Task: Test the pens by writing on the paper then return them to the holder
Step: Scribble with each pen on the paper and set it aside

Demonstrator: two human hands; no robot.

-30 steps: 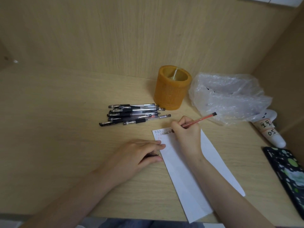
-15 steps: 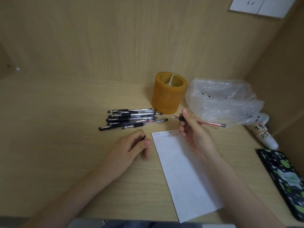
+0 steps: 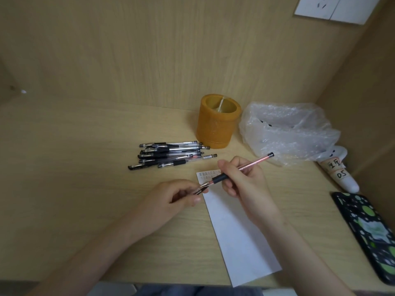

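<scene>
Pens [image 3: 168, 153], paper [image 3: 239, 242], orange holder [image 3: 215, 129] on pale wood desk [image 3: 74, 167] between wood walls [image 3: 149, 50].

left hand [image 3: 179, 197]: fingers [image 3: 184, 186] pinch cap [image 3: 198, 191] | right hand [image 3: 245, 184]: fingers [image 3: 227, 164] grip pen [image 3: 256, 162] | hands near together

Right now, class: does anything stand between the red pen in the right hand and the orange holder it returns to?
Nothing visible does. The mouth of the orange cylindrical holder is open; the black-capped pens lie flat left of it, the clear plastic bag right.
</scene>
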